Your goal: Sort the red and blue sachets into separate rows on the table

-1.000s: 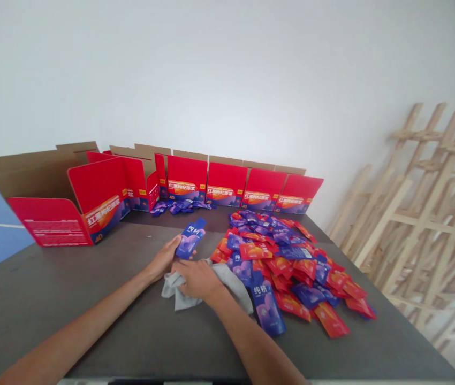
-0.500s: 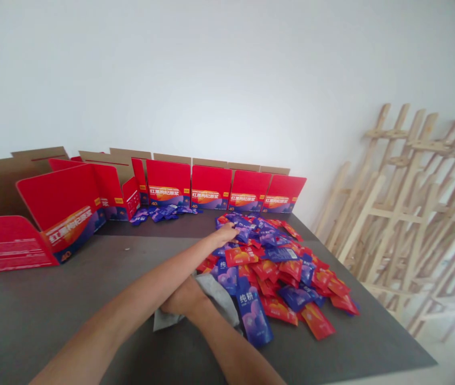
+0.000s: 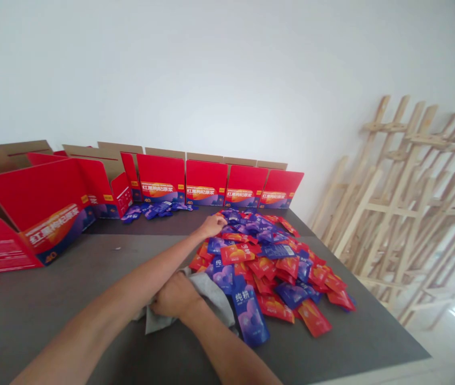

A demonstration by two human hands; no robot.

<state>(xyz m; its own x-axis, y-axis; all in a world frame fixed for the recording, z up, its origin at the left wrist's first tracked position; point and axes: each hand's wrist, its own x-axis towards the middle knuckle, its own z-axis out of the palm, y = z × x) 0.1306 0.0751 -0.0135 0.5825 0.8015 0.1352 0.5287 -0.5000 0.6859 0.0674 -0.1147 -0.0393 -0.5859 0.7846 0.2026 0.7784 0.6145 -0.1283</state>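
My left hand (image 3: 213,225) is at the upper left edge of a heap of purple and red pouches, its fingers curled closed by the purple pouches (image 3: 233,216). What its fingers hold, if anything, is hidden. Lower down, my right hand (image 3: 176,293) is closed on a grey cloth (image 3: 213,294) bunched on the table, and my left forearm passes across in front of its fingertips. Beside the cloth lies a large purple pouch (image 3: 249,314). Red pouches (image 3: 237,253) are mixed through the heap.
Open red cartons (image 3: 161,176) stand in a row along the back of the dark table (image 3: 103,283), with larger ones (image 3: 51,203) at the left. A smaller group of purple pouches (image 3: 157,209) lies before them. Wooden easels (image 3: 392,214) lean beyond the table's right edge.
My left hand has drawn back a little to the left, from on top of the purple pouches to the heap's edge. My right hand stays on the cloth. The view has shifted slightly.
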